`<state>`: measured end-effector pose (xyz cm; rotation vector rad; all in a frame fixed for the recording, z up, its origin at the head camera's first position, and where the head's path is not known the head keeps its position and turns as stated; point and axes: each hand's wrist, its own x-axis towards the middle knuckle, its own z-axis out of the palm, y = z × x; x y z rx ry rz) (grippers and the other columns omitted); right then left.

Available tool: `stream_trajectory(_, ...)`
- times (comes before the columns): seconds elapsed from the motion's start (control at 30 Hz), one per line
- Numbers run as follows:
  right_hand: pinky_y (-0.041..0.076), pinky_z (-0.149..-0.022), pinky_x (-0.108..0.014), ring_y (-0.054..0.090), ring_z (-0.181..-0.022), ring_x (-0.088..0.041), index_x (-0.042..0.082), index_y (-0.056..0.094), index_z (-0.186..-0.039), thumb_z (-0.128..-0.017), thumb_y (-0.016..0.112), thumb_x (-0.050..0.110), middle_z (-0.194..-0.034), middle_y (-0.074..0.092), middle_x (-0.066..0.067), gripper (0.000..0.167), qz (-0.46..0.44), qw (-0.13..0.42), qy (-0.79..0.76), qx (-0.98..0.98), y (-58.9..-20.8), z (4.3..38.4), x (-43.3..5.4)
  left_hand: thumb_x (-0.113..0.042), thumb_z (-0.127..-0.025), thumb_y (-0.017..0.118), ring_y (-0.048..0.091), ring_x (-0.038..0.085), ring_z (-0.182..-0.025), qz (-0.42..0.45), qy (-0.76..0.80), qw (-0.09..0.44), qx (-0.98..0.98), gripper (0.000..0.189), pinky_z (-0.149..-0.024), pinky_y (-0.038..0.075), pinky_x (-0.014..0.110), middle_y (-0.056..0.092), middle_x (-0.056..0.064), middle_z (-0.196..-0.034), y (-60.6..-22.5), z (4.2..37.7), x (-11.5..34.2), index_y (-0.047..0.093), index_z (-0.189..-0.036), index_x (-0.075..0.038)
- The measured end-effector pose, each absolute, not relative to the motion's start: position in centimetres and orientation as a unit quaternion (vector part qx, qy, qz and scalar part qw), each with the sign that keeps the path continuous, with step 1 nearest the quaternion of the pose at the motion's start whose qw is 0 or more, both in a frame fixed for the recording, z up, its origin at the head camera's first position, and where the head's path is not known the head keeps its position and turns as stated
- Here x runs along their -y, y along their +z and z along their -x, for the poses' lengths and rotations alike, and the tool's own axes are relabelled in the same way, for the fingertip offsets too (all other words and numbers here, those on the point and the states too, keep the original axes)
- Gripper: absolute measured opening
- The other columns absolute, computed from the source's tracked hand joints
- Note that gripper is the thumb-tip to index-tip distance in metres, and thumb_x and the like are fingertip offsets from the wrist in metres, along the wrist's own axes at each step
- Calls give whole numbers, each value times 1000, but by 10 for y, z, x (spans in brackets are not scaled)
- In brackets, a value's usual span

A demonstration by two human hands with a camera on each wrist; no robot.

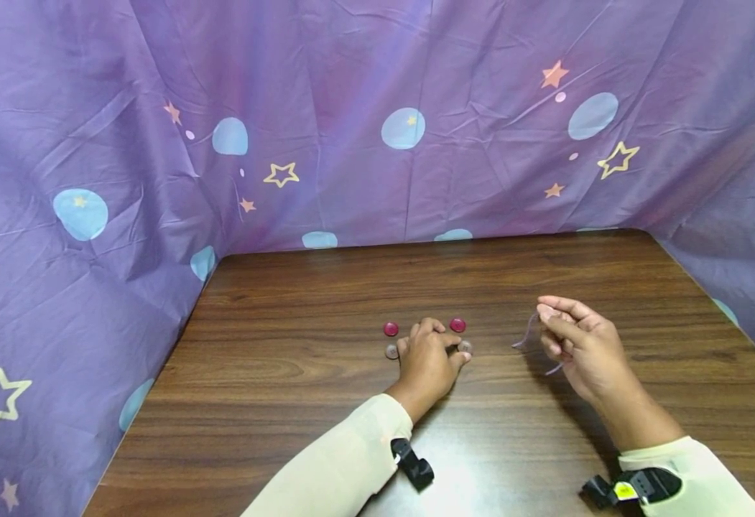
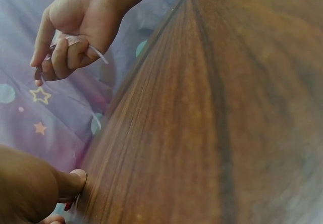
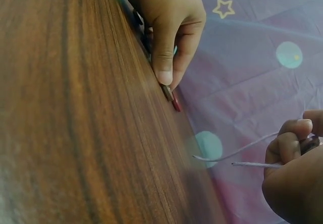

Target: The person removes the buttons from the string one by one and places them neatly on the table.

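Two crimson buttons, one on the left and one on the right, lie on the wooden table. Nearer me are two greyish-brown buttons, the left one beside my left hand's fingers. My left hand reaches down to the table and pinches the right greyish-brown button between thumb and forefinger. Raised above the table, my right hand grips a thin lilac string, whose two ends hang loose. Within its curled fingers the right wrist view shows something dark brown, mostly hidden.
The brown wood-grain table spreads around both hands. A purple curtain with stars and blue spots hangs behind it and along both sides. Black straps with small cameras sit on the left sleeve and the right sleeve.
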<state>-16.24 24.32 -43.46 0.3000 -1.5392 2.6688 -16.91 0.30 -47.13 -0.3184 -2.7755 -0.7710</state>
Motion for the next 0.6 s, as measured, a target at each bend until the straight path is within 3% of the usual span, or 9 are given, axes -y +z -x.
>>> stream_trajectory(0.23,45,-53,-16,61,-68,-4,3,67,-118,-106,54,-13,-102,83,-2,24,-84,28,870,484,-436,162,-244,-39,-87,91,65,17,-112,107,-266,120,950,27,-89,43,36,73,-3,-118,-471,169,-4,87,-113,-30)
stream_trajectory(0.43,45,-52,-16,61,-64,-4,5,73,-113,-105,58,-12,-100,85,0,24,-79,35,851,518,-437,163,-244,-37,-87,91,65,17,-111,109,-272,123,948,29,-88,43,35,73,-3,-117,-471,169,-4,87,-114,-29)
stream_trajectory(0.6,47,-53,-16,65,-71,-1,9,78,-113,-103,62,-14,-102,85,2,29,-69,30,841,537,-437,162,-243,-37,-86,91,65,17,-110,109,-277,125,946,30,-89,43,35,73,-3,-117,-472,169,-3,87,-115,-29)
